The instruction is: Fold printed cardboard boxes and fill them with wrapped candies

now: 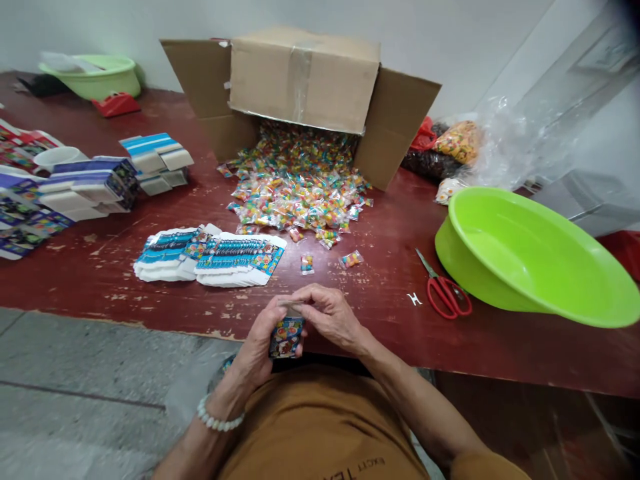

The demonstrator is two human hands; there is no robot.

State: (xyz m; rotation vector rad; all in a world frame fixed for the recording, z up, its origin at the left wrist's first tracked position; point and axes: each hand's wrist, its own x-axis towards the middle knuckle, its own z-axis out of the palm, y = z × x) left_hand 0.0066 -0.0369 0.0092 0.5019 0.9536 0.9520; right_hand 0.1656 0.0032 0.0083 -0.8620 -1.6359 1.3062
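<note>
From where I stand, with the printed packet (287,339) as the clock's centre and twelve straight ahead of the person, the packet sits upright just over the near edge of the table (390,233). The left hand (260,337) has its fingers clamped around the packet's sides. The right hand (333,317) bends over its top, fingers bunched close at the opening; I can't tell whether they pinch a flap or merely touch it.

At twelve, a heap of wrapped candies (295,197) spills from an open cardboard carton (305,83). Two loose candies lie nearer the hands, one (307,265) close to twelve, the other (351,259) at one. Fanned flat sleeves (240,260) spread in two touching rows from ten to eleven, and piled purple boxes (90,183) stand farther off at ten. Between two and three are a white H-shaped piece (415,299), red-handled scissors (437,279) just beside it, and a large green basin (540,253) beyond.
</note>
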